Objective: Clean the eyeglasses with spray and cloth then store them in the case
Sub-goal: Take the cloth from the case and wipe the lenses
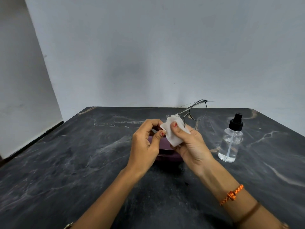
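The thin metal-framed eyeglasses [197, 111] are held up above the table, one lens ring sticking out to the upper right. A white cloth [171, 132] is folded over the other lens, which it hides. My right hand [188, 142] pinches the cloth around that lens with thumb on top. My left hand [146, 141] grips the frame's left end, fingers curled. The dark purple case [166, 154] lies shut on the table under both hands, mostly hidden. The clear spray bottle [231, 141] with a black nozzle stands upright to the right.
The dark marble table [74, 162] reaches back to a pale wall [148, 55]. The table's left edge runs along a wall corner. An orange braided band sits on my right wrist.
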